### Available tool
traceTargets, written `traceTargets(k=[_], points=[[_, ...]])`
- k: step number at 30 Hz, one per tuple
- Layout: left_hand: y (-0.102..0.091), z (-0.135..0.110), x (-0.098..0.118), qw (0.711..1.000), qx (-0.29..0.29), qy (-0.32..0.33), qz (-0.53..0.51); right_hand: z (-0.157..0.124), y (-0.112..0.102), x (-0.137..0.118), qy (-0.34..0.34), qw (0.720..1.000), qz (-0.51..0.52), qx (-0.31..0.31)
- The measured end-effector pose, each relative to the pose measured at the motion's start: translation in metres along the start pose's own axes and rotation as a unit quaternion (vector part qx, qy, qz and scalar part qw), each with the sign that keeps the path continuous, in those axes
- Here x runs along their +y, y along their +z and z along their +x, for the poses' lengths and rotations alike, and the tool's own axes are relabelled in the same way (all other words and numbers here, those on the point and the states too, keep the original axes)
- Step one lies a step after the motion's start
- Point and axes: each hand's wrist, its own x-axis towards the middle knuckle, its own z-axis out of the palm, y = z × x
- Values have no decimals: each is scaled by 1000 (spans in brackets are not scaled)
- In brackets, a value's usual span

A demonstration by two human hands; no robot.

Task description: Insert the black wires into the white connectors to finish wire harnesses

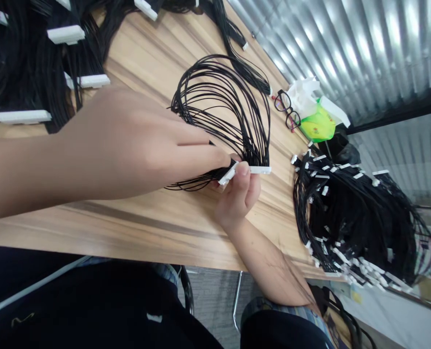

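Observation:
A wire harness (219, 89) of thin black wires, looped round, lies over the wooden table with a white connector at each end. My left hand (153, 140) reaches in from the left, its fingers closed round the wires just behind the tilted white connector (227, 174). From the lower right comes my right hand (239, 194), its thumb and fingers pinching the end of the other white connector (260, 170). The two connectors sit side by side, nearly touching at my right thumb. My left fingertips and part of the wires behind them are hidden.
More black harnesses with white connectors (66, 35) lie at the upper left. A big pile of harnesses (361, 218) covers the table's right end. Glasses (293, 119), a green tissue pack (319, 125) and a corrugated metal wall (346, 43) are along the far edge.

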Motion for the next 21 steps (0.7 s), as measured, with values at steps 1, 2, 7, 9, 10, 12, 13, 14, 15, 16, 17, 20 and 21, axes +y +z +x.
traceTargets(k=[1,2,7,9,10,12,13,14,15,16,17,20,21], points=[[2,0,1,1000,-6,-9,18,0,0,0,-1,1000,-5,-8],[3,0,2,999,-10,-23,34,0,-1,0,-2,1000,-10,-16],[4,1,3,998,-26,-48,36,0,-3,0,-9,999,-19,-43],[2,2,2,998,-40,-35,39,-1,-3,1,-10,999,-22,-42],[2,2,1,997,-46,-33,43,-1,-3,2,-13,999,-20,-41],[1,1,0,997,-53,-34,50,-1,-2,5,-27,999,-12,-35],[1,1,-1,997,-53,-31,51,-2,-1,6,-33,999,-11,-32],[2,2,-1,997,-56,-24,45,-2,-1,7,-38,999,-13,-28],[2,2,0,997,-60,-14,38,-2,-1,7,-40,999,-18,-24],[3,3,0,997,-69,-1,25,-3,-1,7,-37,999,-27,-21],[4,5,1,997,-77,7,13,-4,-1,7,-33,999,-36,-19],[3,12,3,995,-100,21,-14,-6,-3,5,-31,998,-57,-25],[1,14,4,994,-106,29,-16,-6,-4,4,-30,997,-60,-29]])
